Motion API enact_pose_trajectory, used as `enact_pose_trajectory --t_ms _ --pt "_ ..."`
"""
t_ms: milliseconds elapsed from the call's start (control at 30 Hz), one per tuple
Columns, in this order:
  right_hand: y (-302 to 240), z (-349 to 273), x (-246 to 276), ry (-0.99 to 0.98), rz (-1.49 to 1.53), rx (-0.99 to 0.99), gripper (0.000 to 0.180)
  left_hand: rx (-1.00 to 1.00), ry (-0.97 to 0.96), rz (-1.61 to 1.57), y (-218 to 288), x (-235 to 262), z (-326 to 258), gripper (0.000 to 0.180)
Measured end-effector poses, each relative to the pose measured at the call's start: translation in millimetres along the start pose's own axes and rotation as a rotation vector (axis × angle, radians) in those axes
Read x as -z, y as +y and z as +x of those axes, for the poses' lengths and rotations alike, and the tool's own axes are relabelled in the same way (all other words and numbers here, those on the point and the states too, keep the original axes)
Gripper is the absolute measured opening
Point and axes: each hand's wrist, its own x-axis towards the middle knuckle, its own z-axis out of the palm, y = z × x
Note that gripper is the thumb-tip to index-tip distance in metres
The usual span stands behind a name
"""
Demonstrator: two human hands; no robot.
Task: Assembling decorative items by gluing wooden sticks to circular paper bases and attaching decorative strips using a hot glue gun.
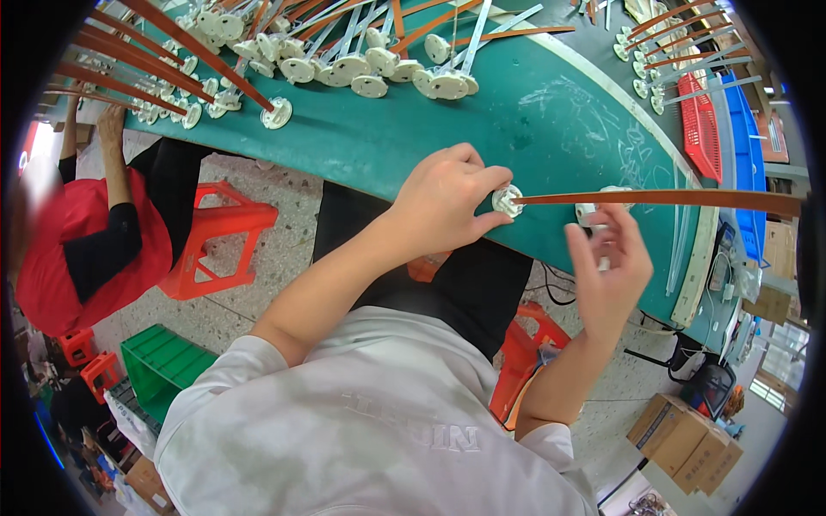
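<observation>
At the near edge of the green table, my left hand [447,196] pinches a small white round part [508,200] between thumb and forefinger. A long brown strip [654,199] runs from this part out to the right. My right hand [613,262] is beneath the strip, its fingers bent and thumb held apart. Beside those fingertips lies a white piece [585,212] on the table, partly covered by the strip. A small whitish bit shows between the right fingers, too unclear to name.
Several white discs with grey and brown strips [370,64] lie heaped on the green table's [379,129] far side. A red basket [701,129] and blue tray [744,163] stand at right. To the left, another person in red [95,258] works near an orange stool [219,241].
</observation>
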Motion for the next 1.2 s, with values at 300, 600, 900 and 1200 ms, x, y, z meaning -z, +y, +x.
enact_pose_trajectory --t_ms 300,600,900,1200 --pt "-14.3 33.2 -31.7 -0.358 0.340 0.057 0.014 -0.003 0.007 -0.033 2.7 4.1 2.7 0.045" --pt "-13.0 56.1 -19.0 -0.508 0.177 0.234 0.009 0.001 0.003 -0.052 6.7 13.7 4.2 0.063" --pt "32.7 222.5 12.4 0.094 -0.324 0.121 0.018 -0.007 0.012 -0.110 2.6 23.8 7.4 0.069" --pt "106.6 324.2 -39.6 0.174 -0.465 -0.019 0.020 -0.023 -0.032 -0.064 -0.9 20.0 8.8 0.058"
